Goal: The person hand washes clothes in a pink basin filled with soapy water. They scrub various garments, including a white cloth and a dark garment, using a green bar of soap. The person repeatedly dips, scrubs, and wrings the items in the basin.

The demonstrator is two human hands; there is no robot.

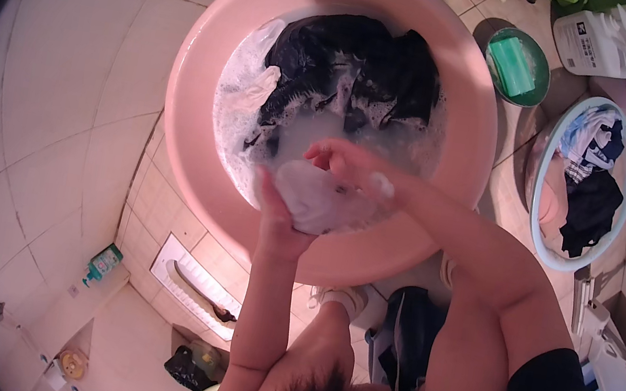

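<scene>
A wet white cloth (310, 195) is held at the near side of a big pink plastic basin (191, 151). My left hand (283, 221) supports the cloth from the left, palm turned up, with the thumb raised at its edge. Just above the cloth is my right hand (352, 162), bent at the wrist with its fingers curled; suds cling to the wrist. Whether those fingers grip the cloth cannot be made out. Black fabric (358, 67) floats in the cloudy, soapy water beyond. A pale cloth (257, 91) lies among foam at the left.
To the right, a green soap bar (511, 66) rests in a green bowl (541, 90). A white pump jug (586, 42) stands behind it. A light-blue-rimmed basin (535, 224) holds clothes (592, 197). A squat toilet (194, 284) lies at lower left, near a green pump bottle (106, 261).
</scene>
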